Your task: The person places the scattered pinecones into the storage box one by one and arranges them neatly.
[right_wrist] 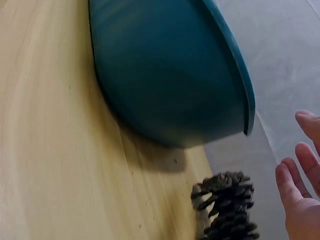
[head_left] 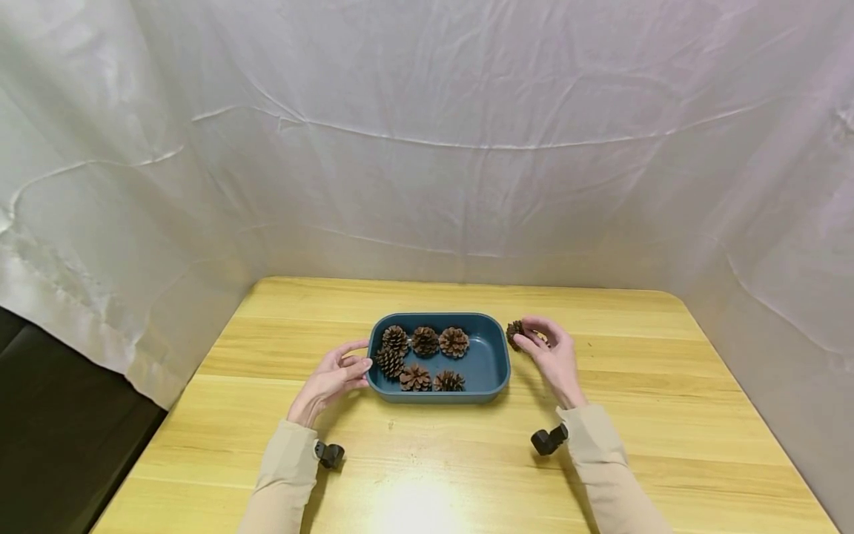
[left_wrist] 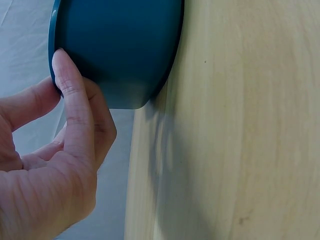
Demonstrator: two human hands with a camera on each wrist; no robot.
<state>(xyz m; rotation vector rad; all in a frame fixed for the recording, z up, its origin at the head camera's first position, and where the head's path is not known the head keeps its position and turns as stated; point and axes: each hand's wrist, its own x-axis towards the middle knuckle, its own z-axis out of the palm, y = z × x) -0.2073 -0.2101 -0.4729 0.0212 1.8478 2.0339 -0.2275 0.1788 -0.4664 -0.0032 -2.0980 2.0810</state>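
A blue-green rectangular dish [head_left: 490, 363] with rounded corners stands on the table, several brown pine cones [head_left: 416, 377] lying in its left and middle parts. My left hand [head_left: 336, 377] holds the dish's left end by the rim; in the left wrist view, the hand [left_wrist: 60, 130] has its fingertips against the rim. My right hand [head_left: 552, 356] is just beyond the dish's right end, beside a pine cone [head_left: 514, 335] on the table. In the right wrist view, the right hand's extended fingers [right_wrist: 286, 182] stand apart from that pine cone [right_wrist: 227, 207], whose lower part is cut off.
The wooden table [head_left: 427, 460] extends around the dish. Pale cloth [head_left: 460, 185] hangs behind and at both sides. A dark surface [head_left: 53, 430] shows at the lower left. Black wrist cameras [head_left: 549, 440] are strapped at both sleeves.
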